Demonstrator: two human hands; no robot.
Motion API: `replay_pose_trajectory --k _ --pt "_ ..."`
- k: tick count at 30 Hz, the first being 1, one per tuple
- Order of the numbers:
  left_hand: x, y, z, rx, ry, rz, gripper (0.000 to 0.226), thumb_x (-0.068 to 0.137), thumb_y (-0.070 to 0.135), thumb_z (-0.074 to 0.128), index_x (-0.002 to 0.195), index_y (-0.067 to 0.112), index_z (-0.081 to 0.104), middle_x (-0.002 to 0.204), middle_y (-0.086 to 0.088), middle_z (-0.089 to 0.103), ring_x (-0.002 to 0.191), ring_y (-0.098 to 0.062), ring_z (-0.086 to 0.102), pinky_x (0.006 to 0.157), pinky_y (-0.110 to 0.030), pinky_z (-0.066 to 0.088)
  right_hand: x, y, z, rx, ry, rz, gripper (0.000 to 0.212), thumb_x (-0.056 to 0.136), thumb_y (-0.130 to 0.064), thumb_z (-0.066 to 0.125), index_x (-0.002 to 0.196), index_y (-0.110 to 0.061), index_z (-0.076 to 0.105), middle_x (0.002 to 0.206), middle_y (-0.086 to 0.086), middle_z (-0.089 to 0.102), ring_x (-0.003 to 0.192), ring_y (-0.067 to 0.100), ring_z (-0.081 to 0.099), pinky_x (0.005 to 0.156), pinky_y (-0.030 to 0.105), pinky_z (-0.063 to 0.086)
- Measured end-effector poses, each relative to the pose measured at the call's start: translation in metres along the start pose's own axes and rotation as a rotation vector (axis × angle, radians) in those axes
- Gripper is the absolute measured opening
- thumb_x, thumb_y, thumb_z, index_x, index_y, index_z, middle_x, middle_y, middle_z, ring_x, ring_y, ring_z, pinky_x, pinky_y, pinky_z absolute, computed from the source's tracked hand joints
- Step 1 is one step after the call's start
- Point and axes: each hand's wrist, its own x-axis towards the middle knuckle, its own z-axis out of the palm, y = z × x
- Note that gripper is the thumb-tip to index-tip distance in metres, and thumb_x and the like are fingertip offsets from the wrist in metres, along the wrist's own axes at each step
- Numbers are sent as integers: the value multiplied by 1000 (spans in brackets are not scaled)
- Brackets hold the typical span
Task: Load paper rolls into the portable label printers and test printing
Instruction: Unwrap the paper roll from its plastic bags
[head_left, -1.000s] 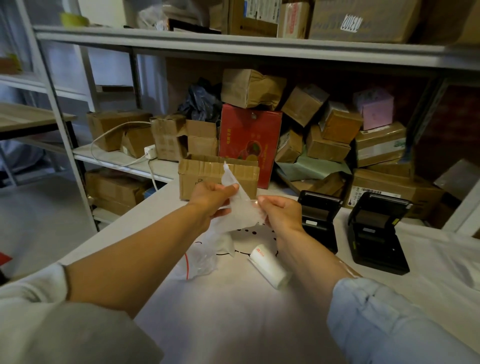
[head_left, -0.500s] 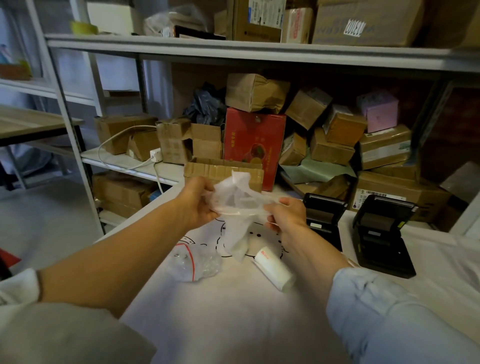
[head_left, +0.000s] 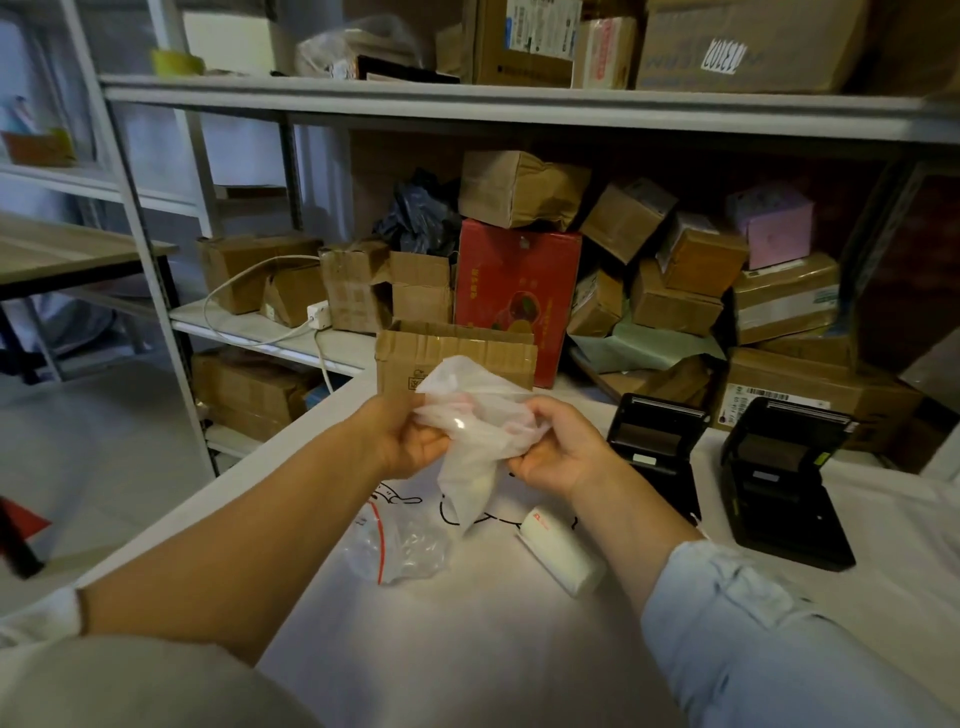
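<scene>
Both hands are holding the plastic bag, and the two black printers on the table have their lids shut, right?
Not quite. The head view shows both printers with lids open. The left hand and right hand do hold the plastic bag.

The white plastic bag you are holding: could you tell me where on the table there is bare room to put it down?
Bare cloth lies nearest you, below the clear zip bag and paper roll. Crowded: around the two printers.

Paper roll (head_left: 561, 556): white, with a small red mark at one end. Both label printers (head_left: 653, 453) (head_left: 783, 480): black. Held plastic bag (head_left: 475, 441): translucent white. Zip bag (head_left: 397, 545): clear, red seal line. Desk (head_left: 467, 649): white, black line drawing. Box (head_left: 514, 296): red.
</scene>
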Motion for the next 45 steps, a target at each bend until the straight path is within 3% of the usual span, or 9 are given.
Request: replay_pose_trajectory --k 3,8,15,19,24,29,32,39,45 --pt "-10 8 2 -94 -54 12 24 94 3 37 104 2 59 90 -16 69 79 -26 67 63 -36 59 -3 -3 0 18 -80 -32 19 77 4 54 93 -3 63 94 15 67 89 22 60 97 29 44" --pt "-26 23 0 -45 -232 -6 26 89 13 43 103 -1 59 98 -19 69 94 -30 64 75 -38 56 -2 -8 -5 117 -29 -120 15 83 -2 65 98 -6 65 100 15 71 86 28 69 54 36 59" --pt "-12 6 15 536 34 60 38 87 36 63 115 11 57 100 -8 66 85 -19 62 74 -33 55 12 -3 -4 9 171 -288 22 81 10 59 79 -12 58 104 17 65 88 28 62 85 44 54" --pt "-11 9 25 269 36 51 33 98 30 48 122 9 53 107 -13 62 105 -28 62 81 -43 51 0 5 -5 -501 270 -589 28 81 6 61 69 -19 65 80 0 65 74 14 58 64 23 49" --pt "-7 4 35 187 82 88 28 102 32 35 108 8 49 79 -11 59 66 -20 57 58 -29 53 -13 13 -2 -1400 337 -867 44 89 -1 50 62 -30 68 90 -7 50 87 10 52 72 26 42" --pt "-4 1 31 131 38 68 26 102 28 36 107 9 52 76 -12 61 60 -20 61 48 -25 51 -16 17 6 -1661 368 -751 22 86 -47 57 103 -34 65 108 -8 45 96 15 55 73 29 42" --pt "-2 3 27 178 -58 23 37 98 37 42 90 5 57 53 -12 64 38 -18 60 37 -22 51 -12 17 1 -1642 410 -738 13 87 -32 62 97 -34 54 114 -7 52 101 18 56 72 29 41" --pt "-9 7 12 530 -236 -8 37 82 14 68 117 8 60 108 -10 69 97 -21 67 83 -31 57 -15 9 -3 -1450 530 -772 41 78 6 44 55 -24 57 83 -10 58 83 17 57 62 27 37" --pt "4 -6 8 714 59 72 53 83 31 69 128 9 51 127 -14 58 116 -30 56 92 -39 50 -19 13 5 -1776 461 -651 27 89 -12 51 94 -27 73 114 -5 57 106 19 57 72 28 39"
